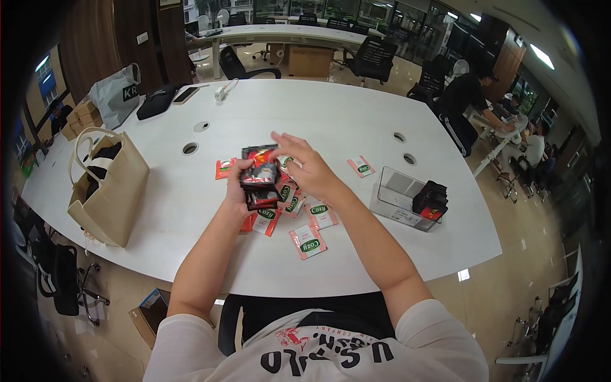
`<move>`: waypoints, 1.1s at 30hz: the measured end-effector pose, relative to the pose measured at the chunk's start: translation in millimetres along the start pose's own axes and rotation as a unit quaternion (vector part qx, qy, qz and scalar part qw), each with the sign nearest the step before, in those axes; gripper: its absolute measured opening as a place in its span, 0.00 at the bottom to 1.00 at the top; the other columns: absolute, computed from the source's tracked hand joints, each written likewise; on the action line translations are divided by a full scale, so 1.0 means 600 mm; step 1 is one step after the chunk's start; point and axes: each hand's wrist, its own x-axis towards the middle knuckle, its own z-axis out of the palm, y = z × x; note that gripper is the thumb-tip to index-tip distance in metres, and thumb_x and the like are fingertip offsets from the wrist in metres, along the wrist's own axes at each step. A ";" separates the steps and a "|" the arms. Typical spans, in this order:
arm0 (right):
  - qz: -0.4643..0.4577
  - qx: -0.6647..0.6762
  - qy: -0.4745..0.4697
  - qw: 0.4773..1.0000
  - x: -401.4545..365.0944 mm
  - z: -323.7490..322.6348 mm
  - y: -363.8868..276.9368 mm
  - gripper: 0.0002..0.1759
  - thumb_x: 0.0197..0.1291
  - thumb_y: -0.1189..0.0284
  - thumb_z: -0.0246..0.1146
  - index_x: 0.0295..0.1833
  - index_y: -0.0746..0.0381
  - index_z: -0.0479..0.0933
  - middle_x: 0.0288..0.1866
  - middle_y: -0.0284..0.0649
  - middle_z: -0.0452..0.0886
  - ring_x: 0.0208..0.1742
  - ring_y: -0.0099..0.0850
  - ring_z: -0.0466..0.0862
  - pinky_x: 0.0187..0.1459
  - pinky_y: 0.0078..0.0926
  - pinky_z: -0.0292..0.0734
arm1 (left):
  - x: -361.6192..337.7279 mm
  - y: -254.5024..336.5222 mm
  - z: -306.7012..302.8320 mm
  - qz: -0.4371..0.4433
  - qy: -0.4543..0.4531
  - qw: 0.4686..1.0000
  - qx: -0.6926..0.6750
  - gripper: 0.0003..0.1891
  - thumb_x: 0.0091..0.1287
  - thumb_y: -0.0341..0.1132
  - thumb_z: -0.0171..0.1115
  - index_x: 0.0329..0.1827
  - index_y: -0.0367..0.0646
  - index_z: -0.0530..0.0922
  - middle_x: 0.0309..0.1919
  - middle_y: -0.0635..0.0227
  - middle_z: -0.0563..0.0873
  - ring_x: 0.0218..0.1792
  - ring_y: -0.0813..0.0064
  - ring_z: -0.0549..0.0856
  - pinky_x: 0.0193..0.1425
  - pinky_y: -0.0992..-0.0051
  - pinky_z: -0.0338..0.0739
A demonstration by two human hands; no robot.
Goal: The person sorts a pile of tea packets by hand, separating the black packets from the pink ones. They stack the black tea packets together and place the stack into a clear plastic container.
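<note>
A stack of black-and-red sachets (259, 170) is gripped in my left hand (235, 188), above the middle of the white table (331, 121). My right hand (304, 167) is at the stack's right side, fingers apart, with fingertips right at its upper edge. Below and around both hands lie several pink-and-white Cozy sachets (309, 242), some overlapping and partly hidden by the hands and the stack. One more Cozy sachet (361, 166) lies apart on the right. Farther right, a clear plastic box (391, 202) has black sachets (431, 202) standing at its right end.
A cream tote bag (114, 197) stands at the left, with a grey bag (118, 99), a black case (158, 102) and a phone (186, 95) behind it. A white plug with a cord (221, 93) lies at the back. Another person (461, 99) is at the far right.
</note>
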 end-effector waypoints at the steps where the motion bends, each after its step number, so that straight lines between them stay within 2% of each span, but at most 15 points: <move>1: -0.005 0.009 0.032 0.999 0.002 -0.001 0.013 0.19 0.65 0.80 0.59 0.60 0.59 0.84 0.74 0.44 0.81 0.83 0.46 0.68 0.76 0.42 0.72 | 0.006 0.007 -0.006 0.021 -0.007 1.000 -0.015 0.28 0.67 0.52 0.60 0.62 0.40 0.81 0.48 0.56 0.90 0.43 0.58 0.91 0.53 0.50 0.89; 2: 0.031 -0.030 -0.005 0.999 0.001 -0.006 0.033 0.20 0.65 0.79 0.59 0.62 0.59 0.83 0.74 0.46 0.80 0.84 0.46 0.67 0.76 0.43 0.72 | 0.011 0.016 -0.015 0.044 -0.014 0.998 -0.030 0.29 0.65 0.51 0.60 0.62 0.39 0.80 0.49 0.57 0.89 0.44 0.59 0.90 0.54 0.52 0.88; 3: 0.066 -0.068 -0.043 0.995 -0.003 -0.015 0.057 0.22 0.65 0.78 0.60 0.64 0.59 0.83 0.74 0.48 0.79 0.84 0.46 0.66 0.76 0.44 0.72 | 0.015 0.024 -0.026 0.060 -0.063 0.994 -0.069 0.35 0.64 0.48 0.61 0.73 0.38 0.74 0.57 0.58 0.85 0.53 0.64 0.88 0.55 0.62 0.87; 4: 0.101 -0.106 -0.082 0.986 -0.006 -0.025 0.060 0.23 0.65 0.78 0.61 0.66 0.60 0.82 0.73 0.50 0.78 0.84 0.47 0.66 0.76 0.44 0.72 | 0.012 0.031 -0.023 0.075 -0.115 0.986 -0.089 0.35 0.65 0.47 0.62 0.73 0.36 0.73 0.58 0.59 0.85 0.54 0.65 0.87 0.59 0.62 0.86; 5: 0.192 -0.143 -0.161 0.958 -0.010 -0.036 0.039 0.26 0.65 0.75 0.65 0.69 0.57 0.81 0.77 0.52 0.76 0.83 0.47 0.66 0.76 0.44 0.71 | 0.015 0.038 -0.031 0.086 -0.093 0.985 -0.114 0.34 0.65 0.47 0.62 0.72 0.35 0.73 0.58 0.59 0.85 0.54 0.65 0.88 0.59 0.62 0.86; 8: 0.113 -0.207 -0.230 0.944 -0.045 -0.010 0.108 0.27 0.64 0.70 0.69 0.70 0.55 0.81 0.78 0.52 0.75 0.80 0.48 0.71 0.77 0.47 0.70 | 0.021 0.053 -0.055 0.112 -0.059 0.984 -0.124 0.32 0.66 0.46 0.62 0.69 0.33 0.75 0.56 0.59 0.85 0.53 0.65 0.88 0.59 0.62 0.86; 11: 0.101 -0.238 -0.217 0.941 -0.050 0.006 0.103 0.29 0.61 0.63 0.74 0.69 0.54 0.84 0.72 0.49 0.81 0.78 0.48 0.73 0.79 0.48 0.67 | 0.020 0.060 -0.059 0.128 -0.050 0.986 -0.094 0.31 0.67 0.46 0.61 0.67 0.32 0.76 0.54 0.58 0.85 0.52 0.64 0.88 0.58 0.62 0.87; 14: 0.044 -0.285 -0.208 0.935 -0.039 0.004 0.072 0.25 0.59 0.60 0.76 0.61 0.55 0.88 0.65 0.44 0.86 0.77 0.44 0.74 0.81 0.47 0.63 | 0.021 0.062 -0.065 0.141 -0.053 0.986 -0.073 0.30 0.68 0.46 0.61 0.66 0.32 0.77 0.53 0.57 0.86 0.52 0.64 0.88 0.58 0.62 0.87; 17: -0.034 -0.303 -0.220 0.926 -0.038 0.012 0.087 0.19 0.61 0.61 0.75 0.56 0.56 0.90 0.56 0.39 0.90 0.72 0.40 0.77 0.79 0.46 0.65 | 0.022 0.062 -0.065 0.148 -0.038 0.986 -0.068 0.29 0.68 0.46 0.60 0.65 0.32 0.78 0.53 0.56 0.86 0.52 0.63 0.88 0.59 0.62 0.87; 20: -0.067 -0.305 -0.190 0.931 -0.035 0.008 0.093 0.14 0.65 0.64 0.72 0.52 0.57 0.91 0.49 0.35 0.90 0.64 0.37 0.80 0.71 0.45 0.71 | 0.020 0.063 -0.062 0.152 -0.026 0.986 -0.065 0.29 0.69 0.46 0.60 0.65 0.32 0.78 0.53 0.56 0.86 0.52 0.62 0.88 0.59 0.62 0.87; 26: -0.051 -0.247 0.068 0.965 -0.003 -0.049 0.077 0.09 0.66 0.69 0.69 0.46 0.60 0.91 0.35 0.39 0.86 0.41 0.41 0.85 0.46 0.41 0.81 | 0.013 0.076 -0.062 0.148 -0.014 0.988 -0.045 0.28 0.69 0.48 0.59 0.62 0.33 0.79 0.49 0.56 0.88 0.49 0.61 0.89 0.57 0.61 0.87; 27: -0.035 -0.193 0.120 0.973 -0.003 -0.052 0.071 0.09 0.69 0.72 0.67 0.45 0.65 0.90 0.33 0.39 0.87 0.33 0.36 0.86 0.38 0.36 0.81 | 0.013 0.077 -0.061 0.146 -0.008 0.988 -0.043 0.27 0.69 0.49 0.59 0.61 0.34 0.79 0.48 0.56 0.89 0.47 0.61 0.90 0.56 0.61 0.87; 30: 0.105 0.007 0.230 0.967 0.011 -0.054 0.058 0.10 0.73 0.72 0.66 0.46 0.69 0.88 0.38 0.39 0.91 0.31 0.27 0.88 0.36 0.28 0.82 | 0.020 0.073 -0.068 0.118 0.044 0.991 0.045 0.25 0.68 0.50 0.59 0.57 0.36 0.81 0.43 0.56 0.90 0.42 0.60 0.91 0.51 0.60 0.89; 31: 0.126 0.137 0.238 0.953 0.016 -0.052 0.039 0.12 0.75 0.72 0.65 0.50 0.71 0.85 0.44 0.42 0.92 0.32 0.23 0.89 0.36 0.22 0.83 | 0.020 0.061 -0.045 0.133 0.132 0.980 0.065 0.23 0.67 0.50 0.60 0.51 0.39 0.82 0.41 0.58 0.91 0.40 0.62 0.92 0.45 0.58 0.90; 33: 0.180 0.276 0.216 0.919 0.019 -0.041 0.019 0.12 0.75 0.72 0.65 0.53 0.71 0.83 0.44 0.43 0.92 0.32 0.24 0.89 0.37 0.21 0.84 | 0.016 0.036 -0.015 0.117 0.149 0.977 0.102 0.22 0.68 0.50 0.61 0.51 0.40 0.82 0.42 0.59 0.91 0.40 0.62 0.92 0.45 0.58 0.90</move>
